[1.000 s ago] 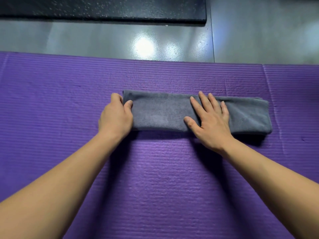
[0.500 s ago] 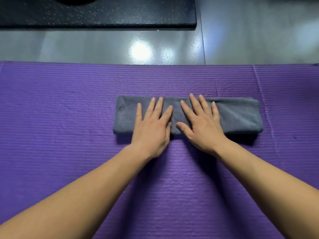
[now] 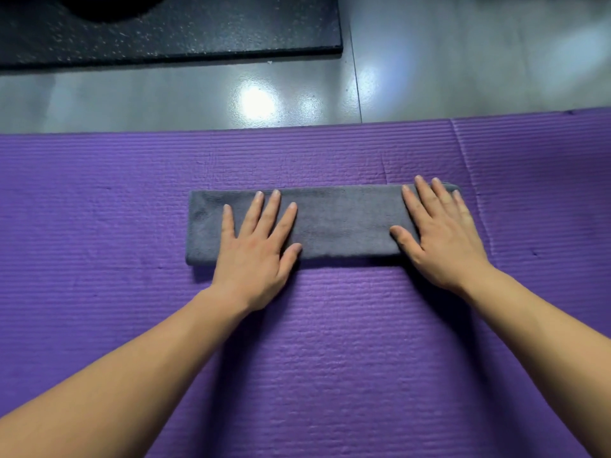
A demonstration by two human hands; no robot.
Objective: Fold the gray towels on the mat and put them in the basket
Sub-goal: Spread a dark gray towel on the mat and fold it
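**Head view: the towel strip lies crosswise under both our hands**

The purple mat (image 3: 99, 209) fills most of what we see, with grey floor (image 3: 165, 94) and a black slab (image 3: 165, 28) beyond its far edge. We see no basket.

On the mat, straight ahead of us, lies one gray towel (image 3: 344, 223), already folded into a long narrow strip. Its long axis runs left to right across our view, square to both forearms. Its near edge is just beyond our wrists.

Our left hand (image 3: 258, 259) lies flat on the strip, left of its middle, and a short stretch of cloth shows past it at the left end. Our right hand (image 3: 443, 242) lies flat over the right end and hides most of that end. Both hands are spread and gripping nothing, palms down on the cloth, with the heels of the palms hanging over the near edge onto the mat. Bare towel shows between them.

The left fingers (image 3: 276, 206) reach almost to the far edge. The right fingers (image 3: 426, 196) reach the far edge near the corner.

We judge the next fold must go along the long axis, one end carried over to the other. The right hand sits on its end, so it is better placed to lift, and the left hand can pin the strip.
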